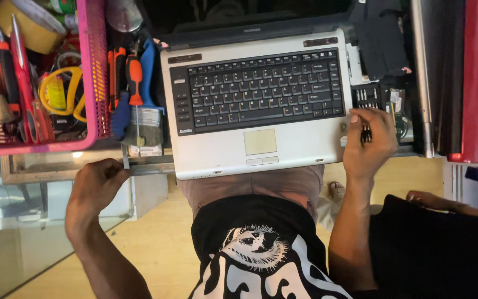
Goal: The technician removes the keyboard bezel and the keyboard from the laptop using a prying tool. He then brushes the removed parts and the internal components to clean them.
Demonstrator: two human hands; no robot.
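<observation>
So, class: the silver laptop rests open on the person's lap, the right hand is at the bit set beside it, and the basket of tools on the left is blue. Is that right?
Not quite. In the head view the basket of tools is pink, not blue. The rest holds: the silver laptop lies open on the lap and the right hand is at the bit set beside it.

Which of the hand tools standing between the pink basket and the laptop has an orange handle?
The slim screwdriver in the middle: its handle is orange with black bands. The brush right of it has a blue handle.
</observation>
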